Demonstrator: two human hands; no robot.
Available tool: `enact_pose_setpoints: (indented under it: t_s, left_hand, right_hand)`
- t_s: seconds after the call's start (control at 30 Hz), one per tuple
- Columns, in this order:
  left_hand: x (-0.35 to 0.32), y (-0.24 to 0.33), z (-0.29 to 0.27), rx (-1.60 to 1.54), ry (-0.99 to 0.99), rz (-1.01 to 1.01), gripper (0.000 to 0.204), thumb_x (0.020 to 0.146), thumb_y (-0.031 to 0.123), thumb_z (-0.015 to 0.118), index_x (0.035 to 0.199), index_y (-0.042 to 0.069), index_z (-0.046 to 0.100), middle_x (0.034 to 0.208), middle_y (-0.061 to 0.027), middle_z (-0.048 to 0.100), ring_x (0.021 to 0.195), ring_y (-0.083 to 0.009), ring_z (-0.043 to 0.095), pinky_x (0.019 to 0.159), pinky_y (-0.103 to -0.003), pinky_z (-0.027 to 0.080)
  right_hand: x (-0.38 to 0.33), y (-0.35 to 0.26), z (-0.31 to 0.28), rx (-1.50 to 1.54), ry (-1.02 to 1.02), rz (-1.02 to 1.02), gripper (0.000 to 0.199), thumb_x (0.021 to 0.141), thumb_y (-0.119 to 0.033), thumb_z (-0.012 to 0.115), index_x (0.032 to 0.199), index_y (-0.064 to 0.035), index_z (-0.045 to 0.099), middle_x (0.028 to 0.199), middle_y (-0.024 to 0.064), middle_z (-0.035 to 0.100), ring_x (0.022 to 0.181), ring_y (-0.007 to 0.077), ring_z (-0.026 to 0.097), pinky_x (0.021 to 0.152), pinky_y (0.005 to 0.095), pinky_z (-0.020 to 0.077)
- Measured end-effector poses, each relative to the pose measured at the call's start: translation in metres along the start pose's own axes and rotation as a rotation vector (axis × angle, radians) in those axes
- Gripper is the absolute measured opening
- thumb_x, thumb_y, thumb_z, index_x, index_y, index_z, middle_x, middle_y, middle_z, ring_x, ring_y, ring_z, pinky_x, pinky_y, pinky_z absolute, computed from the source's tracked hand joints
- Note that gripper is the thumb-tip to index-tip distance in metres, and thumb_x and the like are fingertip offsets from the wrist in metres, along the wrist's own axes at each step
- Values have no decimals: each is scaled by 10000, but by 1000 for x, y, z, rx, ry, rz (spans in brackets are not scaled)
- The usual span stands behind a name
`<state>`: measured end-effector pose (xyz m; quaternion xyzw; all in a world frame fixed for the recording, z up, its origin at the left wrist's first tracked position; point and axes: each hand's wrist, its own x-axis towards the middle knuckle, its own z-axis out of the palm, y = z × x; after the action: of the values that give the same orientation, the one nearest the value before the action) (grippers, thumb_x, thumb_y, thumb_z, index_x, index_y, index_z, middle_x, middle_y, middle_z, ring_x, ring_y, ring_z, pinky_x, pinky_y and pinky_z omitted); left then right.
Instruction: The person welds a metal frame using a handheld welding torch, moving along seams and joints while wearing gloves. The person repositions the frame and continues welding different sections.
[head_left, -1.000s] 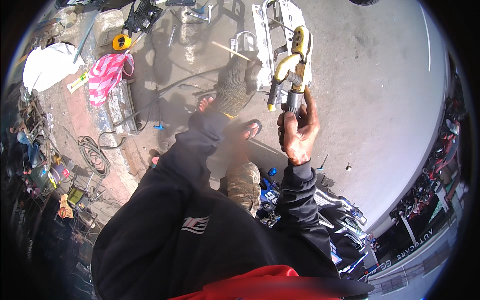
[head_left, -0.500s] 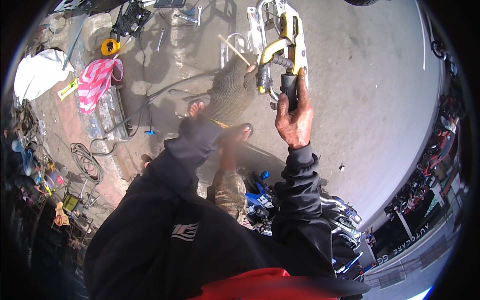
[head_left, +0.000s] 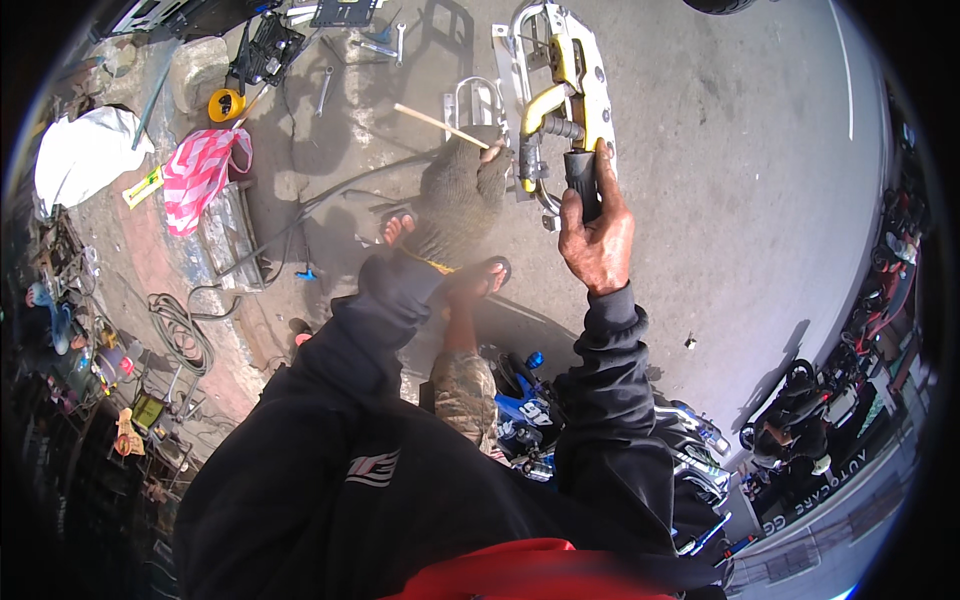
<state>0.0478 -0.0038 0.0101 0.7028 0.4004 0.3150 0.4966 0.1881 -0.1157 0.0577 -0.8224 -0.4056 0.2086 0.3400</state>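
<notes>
My left hand (head_left: 462,185), in a dusty grey knit glove with a yellow cuff, is closed around a pale thin wooden stick (head_left: 435,124). A bare fingertip shows at the glove's end. To its right, my right hand (head_left: 598,240) is bare and closed on a black cylindrical grip (head_left: 581,184), thumb on one side and index finger stretched along the other. The grip meets the near end of a yellow-and-white metal frame (head_left: 597,90) with a curved yellow tube. Whether the grip is fixed to the frame, I cannot tell.
Wrenches (head_left: 324,92) and a black tool case (head_left: 268,52) lie at the far left. Nearer are a yellow tape measure (head_left: 226,105), a pink striped bag (head_left: 205,175), a white sack (head_left: 90,155) and a coiled hose (head_left: 180,330). Motorcycles (head_left: 800,405) stand at the right.
The stick in my left hand has tipped, its free end swinging left and nearer. My right hand stays on the black grip, and the whole view has shifted slightly.
</notes>
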Motion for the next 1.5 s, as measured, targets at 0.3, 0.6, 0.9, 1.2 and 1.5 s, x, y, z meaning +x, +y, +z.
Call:
enact_pose_setpoints:
  t_s: [0.3, 0.6, 0.9, 1.2, 1.5]
  left_hand:
    - [2, 0, 0, 29, -18, 29, 205, 947, 107, 675, 1126, 21, 626, 970, -170, 684, 876, -343, 694, 770, -395, 550]
    - [1, -7, 0, 97, -27, 81, 227, 951, 102, 666, 1160, 27, 616, 988, -172, 680, 894, -341, 698, 781, -393, 550]
    - [10, -6, 1, 113, -56, 35, 217, 947, 125, 668, 1125, 3, 640, 993, -182, 698, 881, -359, 693, 769, -402, 545]
    - [11, -1, -4, 93, -76, -52, 254, 960, 136, 647, 1194, 44, 607, 852, -137, 670, 760, -280, 677, 688, -388, 542]
    - [14, -1, -23, 94, -192, -65, 220, 965, 120, 630, 1153, 5, 639, 871, -182, 684, 765, -326, 684, 682, -415, 536]
  right_hand:
    - [2, -2, -2, -6, -32, 70, 661, 867, -57, 580, 1502, 52, 435, 1218, 341, 650, 1138, 425, 682, 984, 444, 534]
    - [1, 5, 4, 24, -34, 101, 673, 862, -33, 571, 1510, 62, 416, 1226, 347, 643, 1157, 421, 674, 993, 441, 533]
    - [6, -1, 2, 33, 46, 70, 659, 905, -99, 576, 1514, 81, 399, 1254, 362, 630, 1149, 419, 676, 959, 449, 549]
    - [-51, -10, -55, 170, 269, 367, 700, 963, -223, 650, 1547, 47, 373, 872, 87, 674, 700, 106, 634, 586, 267, 529]
    - [-138, -10, -66, 217, 482, 677, 676, 970, -106, 580, 1587, -16, 321, 708, 38, 606, 546, 73, 551, 465, 240, 438]
